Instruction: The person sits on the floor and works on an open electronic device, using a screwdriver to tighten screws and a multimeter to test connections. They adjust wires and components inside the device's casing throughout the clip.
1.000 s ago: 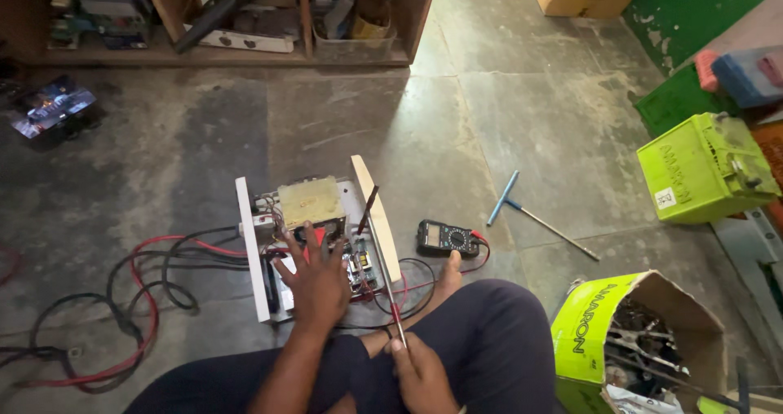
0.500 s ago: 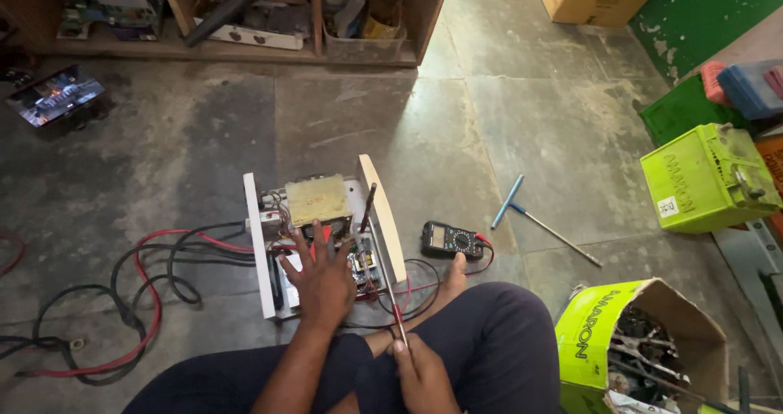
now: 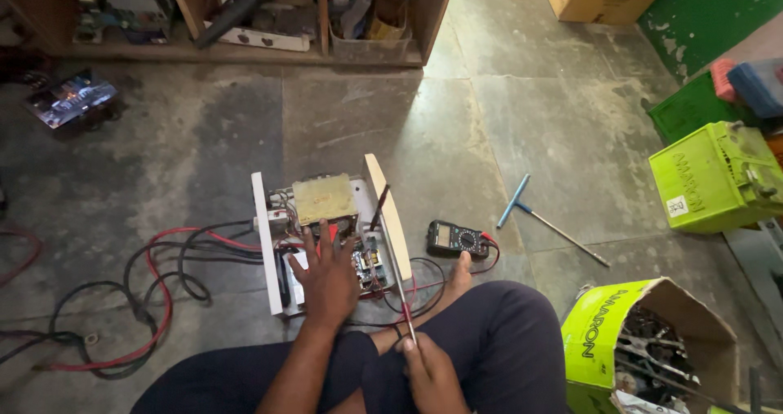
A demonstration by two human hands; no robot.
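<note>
An open white-framed electronic unit [image 3: 267, 243] with a circuit board and a tan block on top sits on the floor before me. My left hand [image 3: 328, 277] lies flat inside it, fingers spread over the board, a red probe tip showing under the fingers. My right hand [image 3: 430, 376], low over my lap, grips a long thin probe [image 3: 390, 255] whose dark tip reaches the unit's right side panel. A black multimeter [image 3: 456, 239] lies just right of the unit, red and black leads trailing from it.
Red and black cables [image 3: 155, 287] loop on the floor at left. A blue-handled T-wrench [image 3: 545, 220] lies to the right, with green battery cases [image 3: 714, 177] beyond. A green cardboard box [image 3: 628, 345] of parts stands at lower right. Wooden shelves [image 3: 326, 22] line the back.
The view has tilted slightly, so the unit sits a little lower in the picture. Both hands keep their places on the unit and the probe.
</note>
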